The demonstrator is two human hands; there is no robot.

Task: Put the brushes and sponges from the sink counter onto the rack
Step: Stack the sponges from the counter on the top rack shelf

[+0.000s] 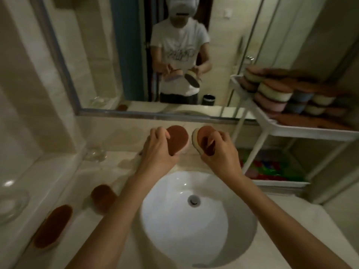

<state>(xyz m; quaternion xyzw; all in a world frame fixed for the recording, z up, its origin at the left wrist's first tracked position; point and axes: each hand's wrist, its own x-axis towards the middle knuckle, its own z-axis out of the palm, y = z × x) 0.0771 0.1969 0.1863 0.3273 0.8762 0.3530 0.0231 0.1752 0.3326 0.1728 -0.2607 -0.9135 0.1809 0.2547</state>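
Observation:
My left hand (157, 150) grips a round sponge with a brown top and pink base (179, 139), held above the counter behind the basin. Just to its right, my right hand (221, 152) holds a second sponge with a brown top and cream base (202, 136), tilted on edge. Two more brown-topped sponges lie on the counter at the left: an oval one (103, 198) and a longer one (53, 226) nearer the front. The white rack (291, 129) stands at the right, its upper shelf stacked with several sponges (275, 92).
A white round basin (194, 220) fills the middle of the counter. A mirror (136, 55) hangs behind it. Clear glass dishes sit at the far left (11, 206) and back left (96, 152). The rack's lower shelf holds colourful items (266, 169).

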